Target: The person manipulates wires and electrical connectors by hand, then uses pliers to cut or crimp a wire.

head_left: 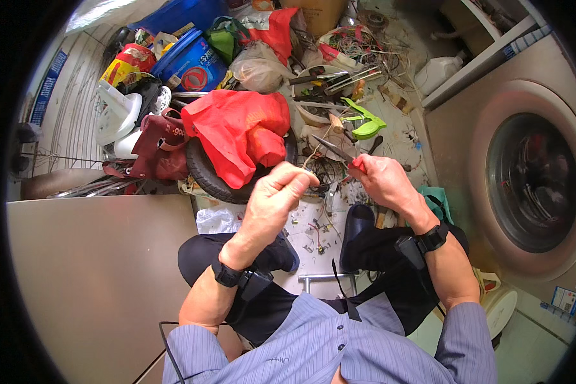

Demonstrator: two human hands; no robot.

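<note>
Left hand (272,195) hid whatever thin wire it pinched. Tyre (205,173) mostly buried under red bag (240,134). Scraps on floor (313,233) too small to identify. Washing machine (531,185) cut off right.

tyre (205,173) under bag (240,131) — left of hands; washing machine (531,185) right, bucket (189,61) behind

Striped blue shirt (339,349) (sleeves rolled), black wristbands (226,274).
</note>
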